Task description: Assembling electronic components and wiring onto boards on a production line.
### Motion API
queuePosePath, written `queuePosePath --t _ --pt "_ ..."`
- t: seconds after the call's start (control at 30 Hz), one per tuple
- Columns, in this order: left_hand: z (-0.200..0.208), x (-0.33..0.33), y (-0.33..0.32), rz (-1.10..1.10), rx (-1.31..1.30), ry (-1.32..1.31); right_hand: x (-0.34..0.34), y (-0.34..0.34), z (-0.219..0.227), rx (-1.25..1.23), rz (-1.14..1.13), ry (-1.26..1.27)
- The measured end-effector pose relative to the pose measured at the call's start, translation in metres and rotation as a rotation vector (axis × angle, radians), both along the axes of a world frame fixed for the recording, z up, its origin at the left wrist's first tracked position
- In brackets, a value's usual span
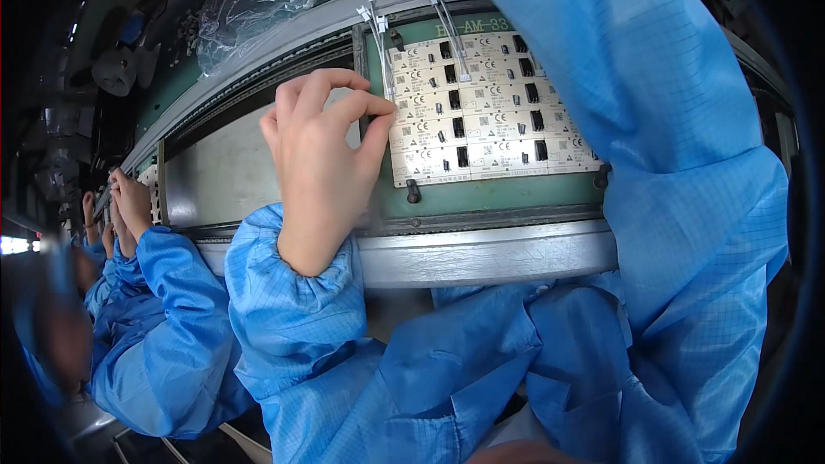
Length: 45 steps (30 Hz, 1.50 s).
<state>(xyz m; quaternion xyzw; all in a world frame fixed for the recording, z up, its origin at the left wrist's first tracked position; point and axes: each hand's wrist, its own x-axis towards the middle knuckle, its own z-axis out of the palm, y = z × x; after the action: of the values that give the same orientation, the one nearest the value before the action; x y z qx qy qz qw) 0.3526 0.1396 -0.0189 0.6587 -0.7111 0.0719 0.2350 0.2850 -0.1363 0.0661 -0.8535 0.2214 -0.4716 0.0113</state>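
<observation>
My left hand (331,137) is over the left edge of a panel of white circuit boards (497,136). Its thumb and index finger are pinched together at the lower end of a thin white connector cable (384,56); the fingertips partly hide that end. The cable runs up past the green fixture (498,196) to white plugs over the metal rail. A second white connector cable (449,26) lies on the panel's upper part, farther right. Black components stand in rows on the boards. My right sleeve (662,77) reaches up across the panel's right side; the right hand is out of the picture.
Clear plastic bags with many white cables (284,0) lie beyond the far rail. A metal rail (481,259) runs along the near edge. Left of the fixture is a grey plate (228,163). A co-worker in blue sleeves (172,266) works farther left, with others beyond.
</observation>
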Motion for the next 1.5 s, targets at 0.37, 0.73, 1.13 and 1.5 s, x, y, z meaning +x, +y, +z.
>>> queuePosePath --t 0.37,0.73,1.13,1.5 --pt "-0.004 0.011 0.002 0.074 0.039 0.119 -0.136 0.043 0.017 0.584 0.240 -0.135" --pt "-0.032 0.032 0.003 0.013 -0.084 0.110 -0.251 0.086 -0.080 0.878 0.241 -0.187" --pt "-0.027 0.014 0.009 -0.015 -0.099 0.050 -0.267 0.094 -0.075 0.864 0.243 -0.204" --pt "0.018 0.051 -0.103 0.022 -0.046 0.199 -0.263 0.110 -0.093 0.943 0.380 -0.202"
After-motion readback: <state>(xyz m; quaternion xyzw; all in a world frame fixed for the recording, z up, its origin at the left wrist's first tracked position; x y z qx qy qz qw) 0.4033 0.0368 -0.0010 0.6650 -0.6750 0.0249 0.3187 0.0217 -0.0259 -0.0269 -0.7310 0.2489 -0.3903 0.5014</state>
